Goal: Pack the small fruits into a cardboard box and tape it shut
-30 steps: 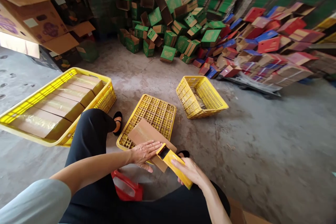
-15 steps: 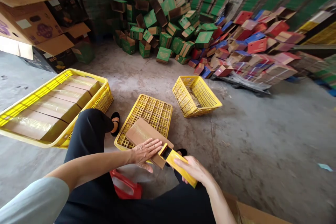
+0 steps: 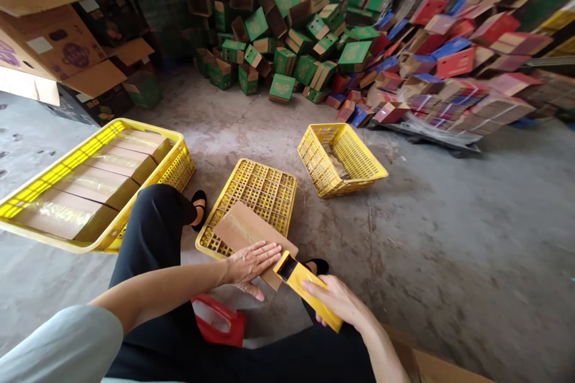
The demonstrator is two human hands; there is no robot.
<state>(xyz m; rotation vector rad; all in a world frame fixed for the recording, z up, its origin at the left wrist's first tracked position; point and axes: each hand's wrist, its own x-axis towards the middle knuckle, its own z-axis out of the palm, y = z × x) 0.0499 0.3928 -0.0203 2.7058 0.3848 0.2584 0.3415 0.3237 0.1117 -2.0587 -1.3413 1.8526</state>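
My left hand point(image 3: 254, 264) lies flat on a small closed cardboard box point(image 3: 242, 227), fingers stretched out, pressing on its near part. The box has a strip of clear yellowish tape along its top. It rests on an upturned yellow plastic crate point(image 3: 265, 182) with a grid bottom. My right hand point(image 3: 335, 299) is closed around a long yellow hand tool point(image 3: 309, 287) with a dark opening at its far end; its exact kind is unclear. That end is by my left fingertips, at the box's near right end.
At left, a yellow crate point(image 3: 185, 161) holds several taped cardboard boxes. Another yellow crate point(image 3: 314, 161) stands ahead on the right. A red plastic object point(image 3: 224, 326) lies between my legs. Piles of green cartons point(image 3: 282, 87) and red-and-blue cartons point(image 3: 456, 63) fill the background.
The yellow tool in my right hand has shifted slightly right and down relative to the box. My left hand stays flat on the box. The view has swung a little.
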